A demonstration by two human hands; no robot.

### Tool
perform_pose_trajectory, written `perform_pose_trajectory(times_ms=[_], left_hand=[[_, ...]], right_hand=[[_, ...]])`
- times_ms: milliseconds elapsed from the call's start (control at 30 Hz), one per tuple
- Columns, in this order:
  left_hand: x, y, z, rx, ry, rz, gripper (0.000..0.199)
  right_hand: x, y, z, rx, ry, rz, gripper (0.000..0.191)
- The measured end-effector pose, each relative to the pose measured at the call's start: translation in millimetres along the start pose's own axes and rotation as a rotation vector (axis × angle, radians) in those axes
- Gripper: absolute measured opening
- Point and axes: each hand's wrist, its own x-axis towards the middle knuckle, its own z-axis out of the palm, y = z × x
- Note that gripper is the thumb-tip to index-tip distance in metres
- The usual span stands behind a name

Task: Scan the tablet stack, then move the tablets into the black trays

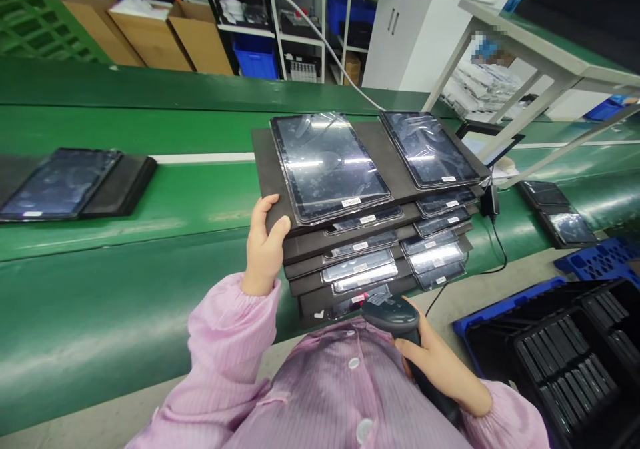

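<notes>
While the left hand (264, 247) clamps the near left corner of the top tray (320, 199) in a stepped stack of dark trays (350, 262), thumb on top, two film-wrapped tablets (327, 165) lie just right of that grip with white labels facing the person. Further right and lower, the right hand (440, 362) is closed round a handheld scanner (393, 315), its head at the lowest tray's labels. Scanning looks underway; next calls for aiming squarely at one label.
</notes>
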Motion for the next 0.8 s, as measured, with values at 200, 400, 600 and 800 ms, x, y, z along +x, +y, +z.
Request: perform_pose_trajectory(times_ms=[200,400,600,800], left_hand=[[-0.6,-0.4,0.8,0.020,0.015,0.009,0.038],[-0.9,4.1,0.9,0.031,0.026,0.003,0.039],[-1.1,5.7,0.0,0.059,0.072,-0.037,0.044],[-5.5,26.1,2.5,0.149,0.088,-0.135,0.043]], right_hand=[[4.5,3.4,-3.9,-0.084,0.045,-0.071,0.071],[2.1,5.3,-5.4,0.003,0.039,-0.040,0.072],[-11.8,15.7,-71.8,0.089,0.233,0.010,0.076],[-28.2,27.1,-139.2,-0.017,0.331,0.055,0.072]])
